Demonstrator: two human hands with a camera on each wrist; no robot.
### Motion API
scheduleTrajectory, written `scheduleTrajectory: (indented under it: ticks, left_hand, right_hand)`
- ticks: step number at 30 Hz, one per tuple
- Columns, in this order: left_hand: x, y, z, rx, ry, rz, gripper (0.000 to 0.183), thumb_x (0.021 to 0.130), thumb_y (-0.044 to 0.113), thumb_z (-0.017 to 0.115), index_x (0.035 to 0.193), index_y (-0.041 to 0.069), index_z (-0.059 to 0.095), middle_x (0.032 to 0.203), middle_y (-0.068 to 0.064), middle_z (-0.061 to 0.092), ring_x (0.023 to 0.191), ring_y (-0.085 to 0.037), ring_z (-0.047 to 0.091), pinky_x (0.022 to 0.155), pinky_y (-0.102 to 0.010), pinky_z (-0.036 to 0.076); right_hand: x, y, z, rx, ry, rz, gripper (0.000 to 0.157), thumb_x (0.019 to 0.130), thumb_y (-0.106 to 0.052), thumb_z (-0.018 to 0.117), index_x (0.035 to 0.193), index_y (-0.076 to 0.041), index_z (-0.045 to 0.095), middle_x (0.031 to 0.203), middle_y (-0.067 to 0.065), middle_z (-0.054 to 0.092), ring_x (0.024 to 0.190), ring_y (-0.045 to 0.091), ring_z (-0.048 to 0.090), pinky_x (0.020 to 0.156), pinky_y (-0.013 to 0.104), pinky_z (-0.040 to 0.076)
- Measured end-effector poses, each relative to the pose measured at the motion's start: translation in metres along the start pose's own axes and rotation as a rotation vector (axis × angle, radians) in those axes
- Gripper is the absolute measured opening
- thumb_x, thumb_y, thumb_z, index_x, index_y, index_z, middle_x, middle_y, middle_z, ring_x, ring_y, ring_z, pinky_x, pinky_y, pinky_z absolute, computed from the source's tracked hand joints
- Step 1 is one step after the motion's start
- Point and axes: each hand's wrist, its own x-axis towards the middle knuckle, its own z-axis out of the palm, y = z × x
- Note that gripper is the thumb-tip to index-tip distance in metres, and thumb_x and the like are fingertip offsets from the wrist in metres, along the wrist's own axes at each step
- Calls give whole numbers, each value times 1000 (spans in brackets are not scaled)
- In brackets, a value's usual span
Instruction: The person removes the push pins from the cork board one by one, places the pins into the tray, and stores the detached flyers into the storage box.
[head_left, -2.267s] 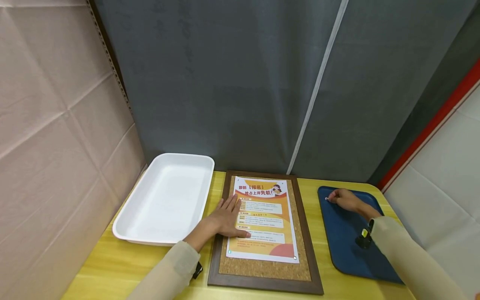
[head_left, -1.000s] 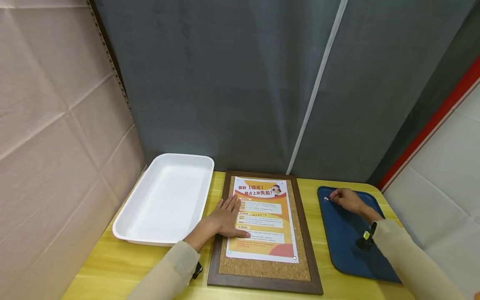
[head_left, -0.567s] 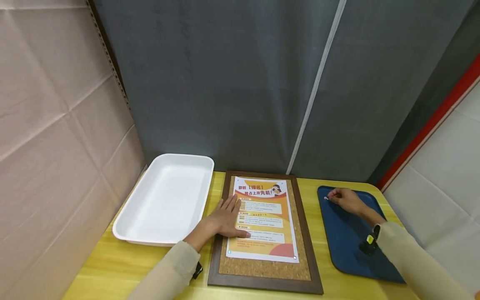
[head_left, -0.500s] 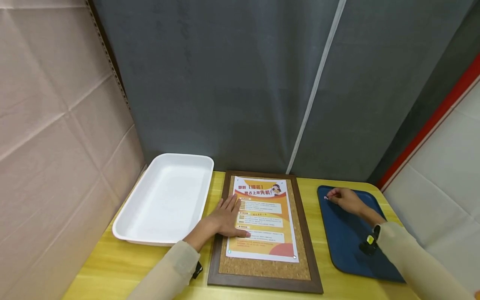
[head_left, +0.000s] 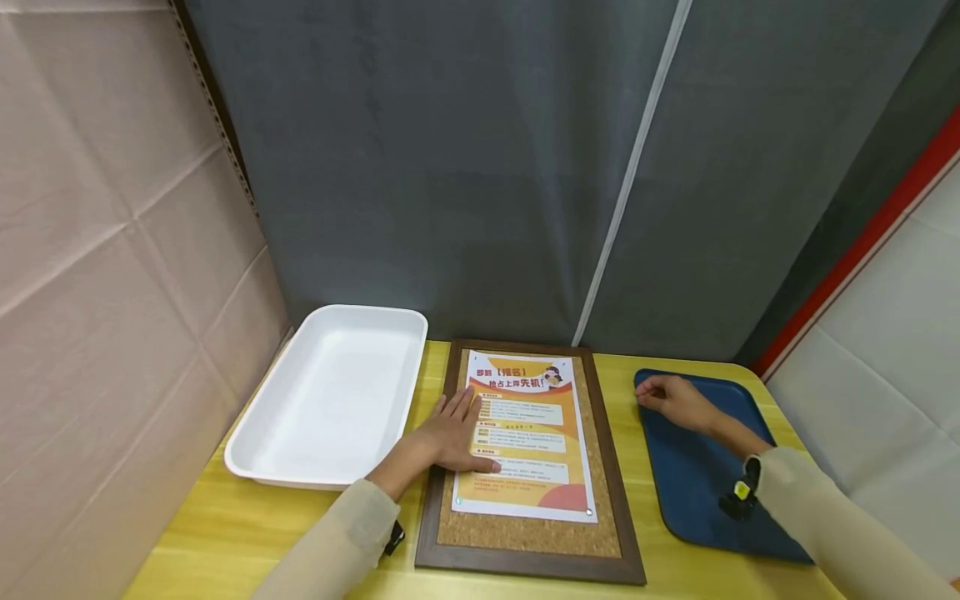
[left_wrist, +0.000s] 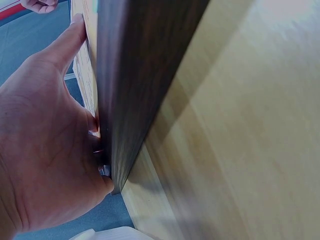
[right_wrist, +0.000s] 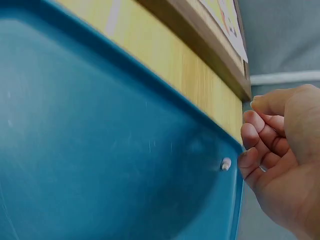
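In the head view my left hand (head_left: 452, 439) rests with fingers spread on an orange-and-white printed poster (head_left: 536, 493) and the left frame edge of a corkboard (head_left: 525, 537). The left wrist view shows its thumb (left_wrist: 75, 37) on the paper. Small pins sit at the poster's bottom corners, a teal one (head_left: 460, 502) and a whitish one (head_left: 588, 512). My right hand (head_left: 678, 403) hovers over the far left corner of a blue tray (head_left: 697, 500), fingers bent, thumb near index finger; I cannot tell whether it pinches anything. A small pale pushpin (right_wrist: 226, 164) lies on the tray below.
A white rectangular tub (head_left: 345, 400) stands left of the corkboard on the yellow wood-grain table (head_left: 202, 533). A grey curtain (head_left: 450, 167) rises right behind the table, with pale panels (head_left: 112, 292) at the sides.
My right hand has shifted left to the tray's edge, over the spot where a small pale thing showed before. The left hand, poster and corkboard have stayed in place.
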Motion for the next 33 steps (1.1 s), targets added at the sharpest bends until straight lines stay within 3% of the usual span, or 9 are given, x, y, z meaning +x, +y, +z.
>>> scheduleTrajectory:
  ticks: [12, 20, 28, 33]
  left_hand:
    - [0, 0, 1, 0, -5, 5, 124, 88, 83, 60, 170, 2, 14, 177, -19, 5, 165, -34, 6, 131, -54, 12]
    - [0, 0, 0, -11, -6, 4, 124, 88, 82, 61, 169, 1, 14, 177, -19, 6, 165, -35, 6, 131, -54, 12]
    - [0, 0, 0, -10, -6, -1, 124, 88, 82, 62, 169, 1, 14, 177, -19, 6, 165, -34, 6, 132, -54, 12]
    - [0, 0, 0, -8, -7, 1, 124, 88, 83, 60, 170, 2, 13, 177, -18, 4, 165, -34, 5, 132, -54, 11]
  right_hand:
    - [-4, -29, 16, 2, -50, -121, 11, 104, -4, 66, 107, 4, 73, 94, 6, 71, 81, 14, 63, 69, 26, 53]
    - [-10, -43, 30, 16, -105, -240, 8, 103, 0, 66, 105, 3, 73, 91, 8, 72, 80, 13, 64, 69, 27, 54]
    - [-18, -57, 39, 48, -195, -227, 7, 103, -6, 69, 105, -2, 74, 91, -2, 70, 81, 4, 59, 69, 24, 53]
    - [-24, -63, 45, 81, -249, -273, 4, 101, -3, 70, 103, -3, 74, 91, -1, 72, 79, 1, 58, 66, 22, 51]
